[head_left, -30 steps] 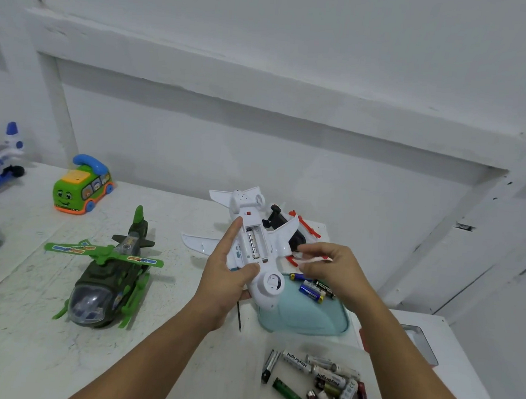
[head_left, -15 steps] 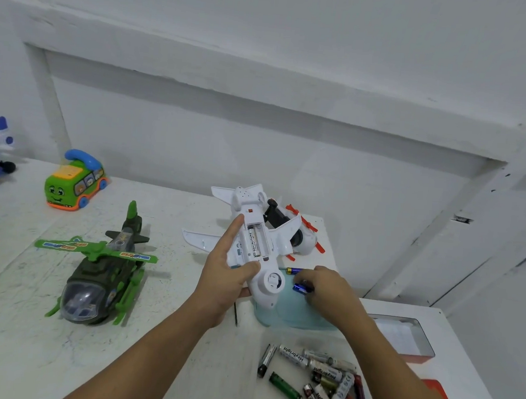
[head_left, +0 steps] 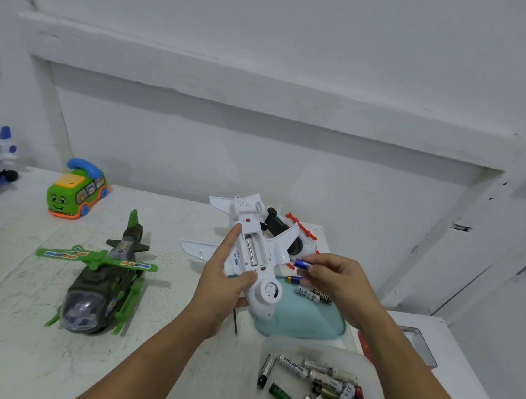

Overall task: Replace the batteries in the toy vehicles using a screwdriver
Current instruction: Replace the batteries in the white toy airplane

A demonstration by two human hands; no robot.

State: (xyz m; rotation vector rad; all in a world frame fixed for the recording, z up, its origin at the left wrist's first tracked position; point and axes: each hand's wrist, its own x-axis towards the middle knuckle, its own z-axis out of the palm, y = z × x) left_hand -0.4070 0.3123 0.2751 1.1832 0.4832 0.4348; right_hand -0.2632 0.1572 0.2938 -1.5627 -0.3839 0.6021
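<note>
A white painted table (head_left: 22, 356), its top scuffed and speckled, runs from the near edge back to a plain white panelled wall (head_left: 290, 157). On the left half lies a dark green plastic helicopter (head_left: 97, 287) with a clear domed nose pointing near, bright green skids and a flat green rotor.

At the centre, a glossy white plastic toy plane (head_left: 265, 291) is held belly up above the table, nose near. Its battery compartment (head_left: 256, 250) is uncovered, with one silver battery (head_left: 249, 251) lying in the left slot. The left hand (head_left: 220, 287) grips the fuselage from the left, thumb pressed across the belly and forefinger stretched along the side.

Under the nose, a rounded pale teal container (head_left: 308, 325) holds a few batteries (head_left: 309, 294). Nearer, a translucent white tray (head_left: 294, 348) holds a loose heap of mixed batteries (head_left: 322, 389), silver, green and red; the right forearm crosses its right side.

A green and orange bus-shaped toy (head_left: 76, 194) with a blue handset stands far left. Behind the plane a white toy with red blades (head_left: 300, 233) is mostly hidden.

The right hand (head_left: 340, 281) is just right of the plane, thumb and fingertips pinching a small blue battery (head_left: 301, 263), close to the wing but not touching it.

A thin dark screwdriver shaft (head_left: 235, 323) shows on the table below the left hand, its handle hidden.
</note>
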